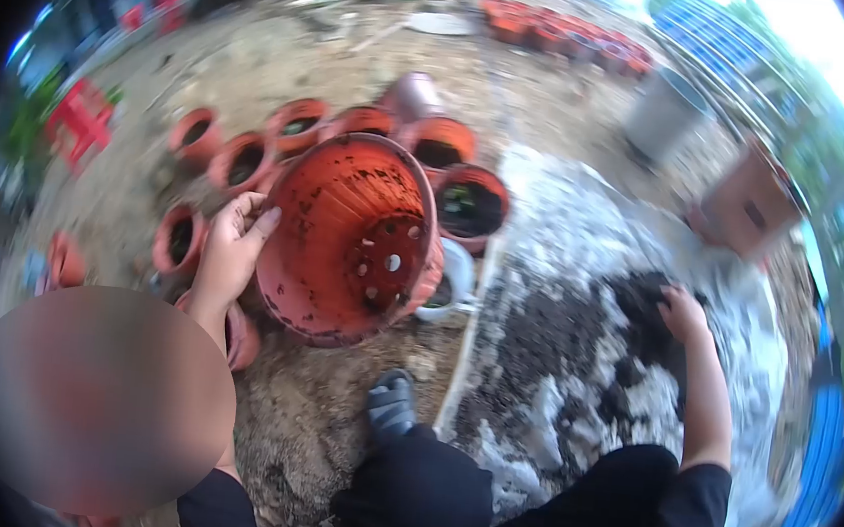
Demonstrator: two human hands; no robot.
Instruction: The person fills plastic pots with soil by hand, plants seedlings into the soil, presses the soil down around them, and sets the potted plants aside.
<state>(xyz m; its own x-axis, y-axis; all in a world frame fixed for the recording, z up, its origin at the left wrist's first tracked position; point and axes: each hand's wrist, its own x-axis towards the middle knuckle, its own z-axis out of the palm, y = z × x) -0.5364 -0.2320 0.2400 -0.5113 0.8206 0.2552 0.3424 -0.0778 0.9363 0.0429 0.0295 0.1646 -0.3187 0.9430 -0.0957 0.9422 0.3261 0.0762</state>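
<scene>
My left hand (231, 247) grips the rim of a large orange-brown plastic plant pot (316, 234), thumb on the inside. The pot is tilted so its mouth faces me. Drainage holes show in its base, and dark specks of soil cling to the inner wall. My right hand (684, 315) is at a heap of dark soil (640, 293) on a pale plastic sheet (589, 193), its fingers a little apart and touching the soil's edge. Nothing is visibly held in it, though blur softens the fingertips. A white bucket (454, 281) stands partly hidden behind the pot.
Several soil-filled pots stand beyond and left of the held pot, including one with a green plant (459, 202). A grey bin (666, 114) and a cardboard box (752, 200) stand at the right. A red stool (81, 123) is far left; more pots (562, 35) are at the back.
</scene>
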